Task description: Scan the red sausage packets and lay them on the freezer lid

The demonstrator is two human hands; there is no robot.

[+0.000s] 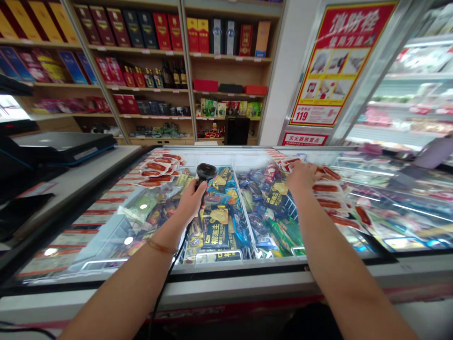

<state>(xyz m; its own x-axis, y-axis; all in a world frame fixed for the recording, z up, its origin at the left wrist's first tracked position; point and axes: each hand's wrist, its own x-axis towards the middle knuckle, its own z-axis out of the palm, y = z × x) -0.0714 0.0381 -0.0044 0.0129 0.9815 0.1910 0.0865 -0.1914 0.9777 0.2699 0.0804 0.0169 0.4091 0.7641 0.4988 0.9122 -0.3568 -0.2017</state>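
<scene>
My left hand point(191, 202) is wrapped round the handle of a black barcode scanner point(206, 171), held above the glass-topped freezer point(233, 152). A black cord hangs from it along my forearm. My right hand point(302, 176) is curled over a sausage pack point(287, 163) at the far side of the freezer top; its fingertips are partly hidden. Close to it, more packed sausages point(330, 204) lie in a row on the right. Another group of sausage packs point(158, 168) rests on the left, beyond the scanner.
Beneath the glass, wire baskets point(247, 222) hold many bagged ice creams point(216, 230). A counter with a dark flat device point(67, 144) stands at the left. Shelves of boxed bottles point(138, 29) line the back wall, beside a red fire hydrant sign point(343, 61). A lit fridge point(414, 94) is at the right.
</scene>
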